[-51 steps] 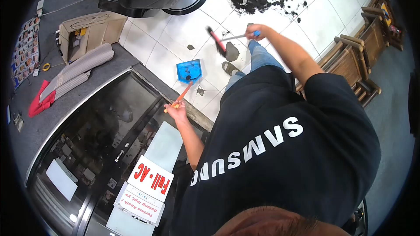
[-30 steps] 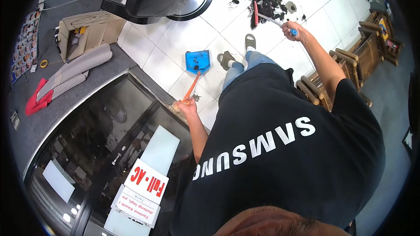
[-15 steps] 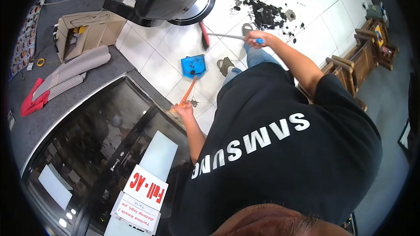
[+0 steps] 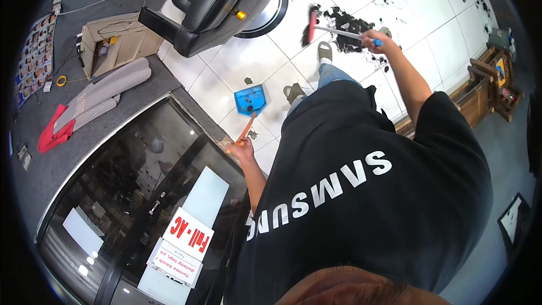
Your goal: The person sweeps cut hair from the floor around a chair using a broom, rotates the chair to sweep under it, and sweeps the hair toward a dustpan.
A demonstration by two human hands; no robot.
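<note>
The right hand [image 4: 377,42] is gripping a thin-shafted, bristly broom [image 4: 313,22], ragged clumps [image 4: 349,22] lying beyond; the left hand [image 4: 243,150] is clasping the angular blue dustpan [image 4: 247,95] ahead by its partly hidden orange handle [image 4: 247,128].

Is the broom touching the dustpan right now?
Apart: the head view shows white tiles between the broom and the dustpan.

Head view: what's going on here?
A person grips a broom in the right hand, its head beside dark clippings, seemingly hair, heaped on the tiled floor. The left hand holds a blue dustpan by its orange handle; a few dark clumps lie inside.
</note>
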